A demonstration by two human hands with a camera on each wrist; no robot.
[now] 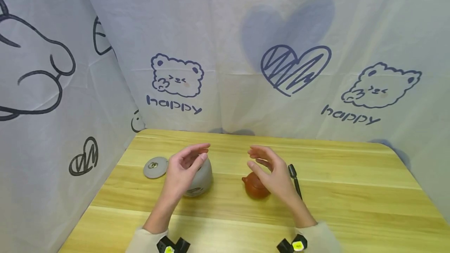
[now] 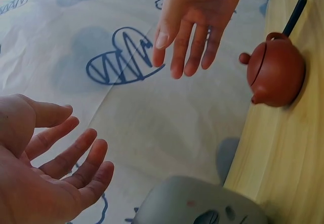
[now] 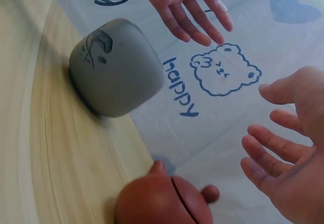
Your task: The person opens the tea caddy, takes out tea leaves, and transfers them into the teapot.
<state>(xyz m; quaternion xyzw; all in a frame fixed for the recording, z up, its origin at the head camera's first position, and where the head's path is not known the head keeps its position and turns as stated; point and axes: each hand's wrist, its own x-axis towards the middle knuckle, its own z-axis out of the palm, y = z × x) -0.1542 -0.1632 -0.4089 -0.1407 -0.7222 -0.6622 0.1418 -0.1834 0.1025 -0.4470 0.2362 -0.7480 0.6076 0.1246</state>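
My left hand (image 1: 183, 171) hovers above a grey rounded jar (image 1: 202, 179), its fingers relaxed and holding nothing. In the right wrist view the jar (image 3: 119, 69) shows a dark painted design on its side. A reddish-brown clay teapot (image 1: 256, 187) stands to the right, partly hidden by my right hand (image 1: 272, 169), which is raised over it with loose, bent fingers. The left wrist view shows the teapot's (image 2: 278, 74) spout, lid knob and handle. Both palms face each other with a gap between them, and neither hand appears to touch anything.
A round grey lid (image 1: 155, 168) with a small ring-like emblem lies left of the jar. Right of the teapot is a dark slender tool (image 1: 295, 179) with a wider end. A printed cloth (image 1: 232, 100) hangs behind the wooden table (image 1: 351, 190) and on its left.
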